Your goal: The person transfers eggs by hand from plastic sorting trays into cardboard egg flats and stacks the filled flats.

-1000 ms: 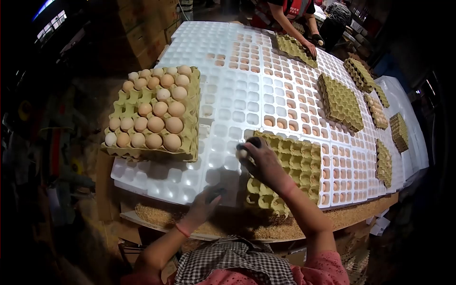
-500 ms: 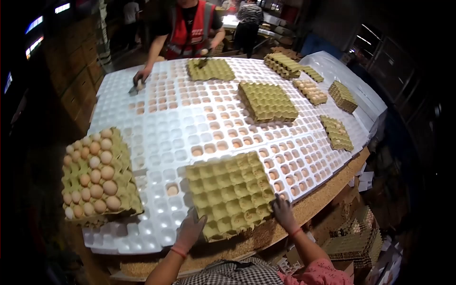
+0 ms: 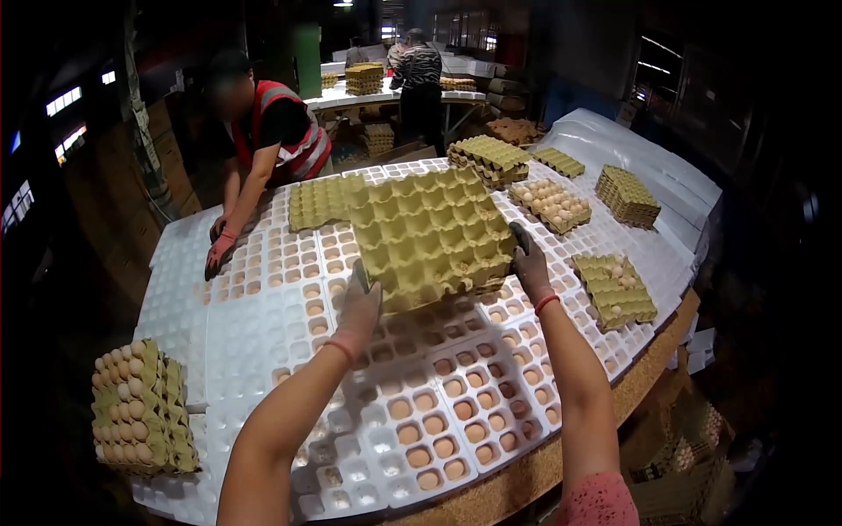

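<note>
A yellow-green pulp egg tray [image 3: 430, 237] is held up over the middle of the table, no eggs in its cups. My left hand [image 3: 360, 311], in a grey glove, grips its near left corner. On its right edge my gloved right hand [image 3: 531, 263] is closed too. Whether the tray touches the stack under it, I cannot tell. Beneath and in front are white foam trays [image 3: 386, 473] with square cells, many with a brown egg [image 3: 434, 425] inside. Another pulp tray [image 3: 320, 203] lies just beyond on the left.
Stacked pulp trays with eggs [image 3: 140, 412] stand at the left. On the right are a part-filled tray [image 3: 614, 289], an egg-filled tray [image 3: 553, 203] and tray stacks [image 3: 627, 195]. A co-worker in a red vest [image 3: 281, 131] reaches over the far left foam cells.
Both my hands have lifted the tray from the near edge and carried it forward to the middle, uncovering eggs in the foam cells. The co-worker now bends over the far left side.
</note>
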`<state>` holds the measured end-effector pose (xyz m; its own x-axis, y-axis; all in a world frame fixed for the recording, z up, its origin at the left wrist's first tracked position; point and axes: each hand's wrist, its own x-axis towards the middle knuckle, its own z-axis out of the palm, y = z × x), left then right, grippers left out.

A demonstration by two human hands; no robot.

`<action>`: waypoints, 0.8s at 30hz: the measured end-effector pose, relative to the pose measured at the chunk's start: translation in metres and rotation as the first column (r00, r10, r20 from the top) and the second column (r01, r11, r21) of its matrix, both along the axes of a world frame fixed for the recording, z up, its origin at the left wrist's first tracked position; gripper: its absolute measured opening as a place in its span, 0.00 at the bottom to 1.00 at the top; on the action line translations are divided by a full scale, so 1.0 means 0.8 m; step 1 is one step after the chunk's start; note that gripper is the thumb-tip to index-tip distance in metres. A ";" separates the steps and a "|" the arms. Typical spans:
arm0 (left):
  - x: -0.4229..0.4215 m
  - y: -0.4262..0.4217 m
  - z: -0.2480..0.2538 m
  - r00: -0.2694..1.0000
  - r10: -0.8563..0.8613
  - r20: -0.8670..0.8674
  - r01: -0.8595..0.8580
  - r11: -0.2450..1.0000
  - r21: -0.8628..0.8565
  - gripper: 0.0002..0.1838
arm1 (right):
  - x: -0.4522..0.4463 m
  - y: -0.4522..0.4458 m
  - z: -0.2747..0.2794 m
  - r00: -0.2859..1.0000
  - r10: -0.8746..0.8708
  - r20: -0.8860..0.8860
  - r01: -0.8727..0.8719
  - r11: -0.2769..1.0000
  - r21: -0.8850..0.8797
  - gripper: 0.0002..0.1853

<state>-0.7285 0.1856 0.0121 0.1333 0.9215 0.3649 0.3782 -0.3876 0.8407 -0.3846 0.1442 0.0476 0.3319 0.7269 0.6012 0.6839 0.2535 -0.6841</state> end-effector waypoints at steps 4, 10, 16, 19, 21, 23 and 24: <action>0.067 0.084 -0.010 0.940 0.020 -0.340 -0.071 0.988 -0.139 0.39 | 0.056 0.068 -0.021 0.989 -0.139 0.049 0.145 0.973 -0.179 0.26; 0.110 0.089 -0.072 0.913 -0.006 -0.407 -0.133 0.941 -0.312 0.28 | 0.106 0.124 -0.235 0.990 0.012 -0.143 -0.049 0.965 -0.258 0.32; 0.050 0.060 -0.151 0.843 0.100 -0.529 0.069 0.954 0.291 0.28 | 0.107 0.132 -0.204 0.867 -0.234 0.441 0.310 0.945 -0.107 0.32; -0.037 -0.067 -0.085 0.986 -0.102 -0.134 0.087 0.989 -0.117 0.31 | -0.030 0.071 -0.147 0.703 -0.071 0.708 0.154 0.987 -0.054 0.33; -0.115 -0.141 -0.062 0.981 -0.121 -0.149 0.088 0.974 -0.210 0.31 | -0.075 0.043 -0.164 0.564 0.084 0.822 0.211 0.947 -0.241 0.34; -0.204 -0.200 -0.062 0.995 0.004 -0.104 -0.012 0.997 -0.079 0.30 | -0.080 0.064 -0.185 0.609 0.247 0.754 0.315 0.797 -0.515 0.37; -0.257 -0.229 -0.036 0.984 0.069 -0.165 -0.076 0.996 -0.039 0.30 | -0.065 0.072 -0.195 0.605 0.206 0.769 0.214 0.888 -0.406 0.37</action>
<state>-0.9340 0.0025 -0.0164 0.1202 0.9457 0.3020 0.5372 -0.3177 0.7813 -0.4365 0.2016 -0.1081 -0.1047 0.9609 0.2564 0.9927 0.0853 0.0856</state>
